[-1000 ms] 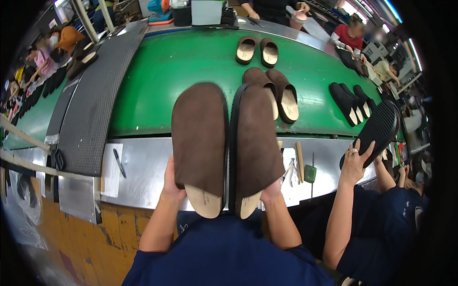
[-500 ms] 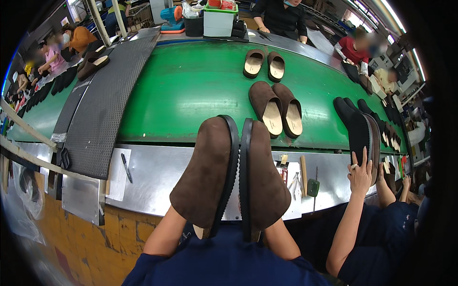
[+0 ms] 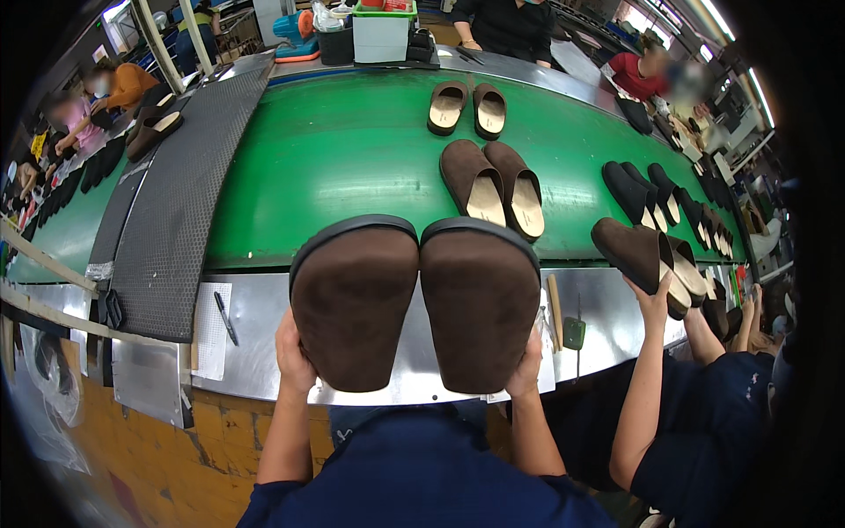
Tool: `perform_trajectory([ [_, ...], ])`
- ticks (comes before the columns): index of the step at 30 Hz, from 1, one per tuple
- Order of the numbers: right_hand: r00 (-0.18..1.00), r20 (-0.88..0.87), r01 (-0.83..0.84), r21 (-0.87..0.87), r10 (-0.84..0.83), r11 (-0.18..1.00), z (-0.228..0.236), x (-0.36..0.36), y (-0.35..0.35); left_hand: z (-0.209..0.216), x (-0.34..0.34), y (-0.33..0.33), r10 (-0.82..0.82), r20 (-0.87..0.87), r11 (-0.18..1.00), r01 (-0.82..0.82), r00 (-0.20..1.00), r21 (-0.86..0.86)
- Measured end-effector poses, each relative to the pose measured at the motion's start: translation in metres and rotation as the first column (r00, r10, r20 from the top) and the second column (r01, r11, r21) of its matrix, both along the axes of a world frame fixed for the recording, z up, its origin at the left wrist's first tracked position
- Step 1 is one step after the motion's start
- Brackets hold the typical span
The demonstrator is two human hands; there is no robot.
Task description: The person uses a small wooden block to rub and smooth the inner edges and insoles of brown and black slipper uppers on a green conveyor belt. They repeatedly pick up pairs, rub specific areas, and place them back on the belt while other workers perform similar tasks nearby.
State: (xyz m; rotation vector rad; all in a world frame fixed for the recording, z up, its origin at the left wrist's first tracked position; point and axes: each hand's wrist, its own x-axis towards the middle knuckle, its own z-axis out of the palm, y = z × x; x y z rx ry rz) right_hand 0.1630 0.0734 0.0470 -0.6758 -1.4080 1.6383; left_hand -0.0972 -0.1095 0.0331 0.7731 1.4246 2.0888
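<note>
Two dark brown clogs hang side by side in front of me, above the metal table edge. My left hand (image 3: 296,354) is closed round the outer side of the left clog (image 3: 354,304); some fingers are hidden behind it. At its own outer side, the right clog (image 3: 481,308) is gripped by my right hand (image 3: 526,363), also partly hidden. Both uppers face me, with the black sole rims along the top, and the inner sides almost touch. Just beyond them on the green belt (image 3: 326,167) lies a brown clog pair (image 3: 462,167) with pale insoles.
A farther brown pair (image 3: 447,106) sits on the belt. At right, a co-worker's hands hold brown clogs (image 3: 629,251) near several black clogs (image 3: 627,189). On the metal ledge (image 3: 264,308) lie a pen (image 3: 225,317), paper, a wooden stick (image 3: 555,310) and a green-ended tool (image 3: 574,333).
Both clogs have turned from soles facing each other to uppers facing me, soles away. My hands now show at their outer sides. The co-worker's clogs have turned from sole to upper.
</note>
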Motion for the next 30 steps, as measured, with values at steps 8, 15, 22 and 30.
perform_trajectory([
  [8, 0.989, 0.117, 0.069, 0.147, -0.087, 0.987, -0.007, 0.0, 0.001, 0.01, 0.0, 0.002, 0.223, -0.29, 0.967, -0.249, 0.931, -0.054],
  [15, 0.949, 0.308, 0.082, -0.064, -0.058, 0.995, -0.031, -0.029, -0.004, 0.006, 0.03, 0.012, 0.021, 0.203, 1.0, -0.022, 0.979, 0.001],
  [22, 0.977, 0.036, -0.211, 0.268, 0.209, 0.94, 0.042, -0.055, -0.013, 0.001, 0.044, 0.012, 0.143, -0.305, 0.983, -0.172, 0.941, -0.068],
  [30, 0.937, -0.199, -0.285, 0.049, 0.289, 0.957, 0.05, -0.067, -0.026, 0.009, 0.048, 0.009, 0.149, -0.451, 0.979, -0.194, 0.88, -0.055],
])
